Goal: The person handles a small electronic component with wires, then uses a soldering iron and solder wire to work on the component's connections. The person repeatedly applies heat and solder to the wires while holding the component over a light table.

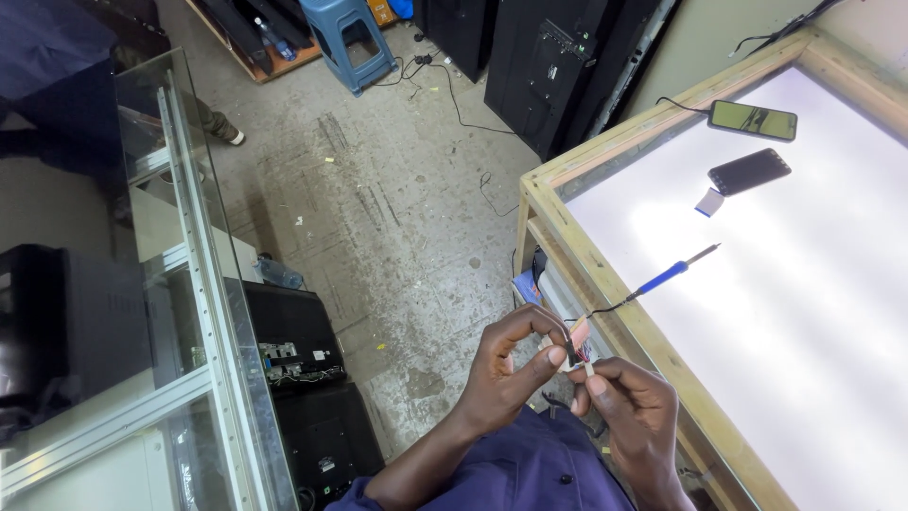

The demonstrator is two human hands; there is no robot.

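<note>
We hold a small connector part [578, 343], pinkish and white with short coloured wires at its lower edge, between our two hands, in front of our chest and just off the near corner of the wooden-framed light table [605, 284]. Our left hand [506, 364] is closed on the part, with the thumb and curled fingers pinching its left side. Our right hand [629, 397] is closed as well, and its fingertips [591, 372] pinch the lower end of the part where the wires sit; the two hands almost touch around it. We cannot tell how many wires there are, since they are too small to resolve. A soldering iron [676, 270] with a blue handle lies on the white lit surface of the table, near the hands but apart from them, with its tip pointing away from us and its dark cord running over the wooden rail toward the hands. Two phones lie farther back on the table: a dark phone [749, 171] beside a small white-and-blue strip [707, 201], and a phone with a lit screen [753, 119] on the frame beyond it. A blue plastic stool [348, 38] stands on the concrete floor [397, 199], well apart.
</note>
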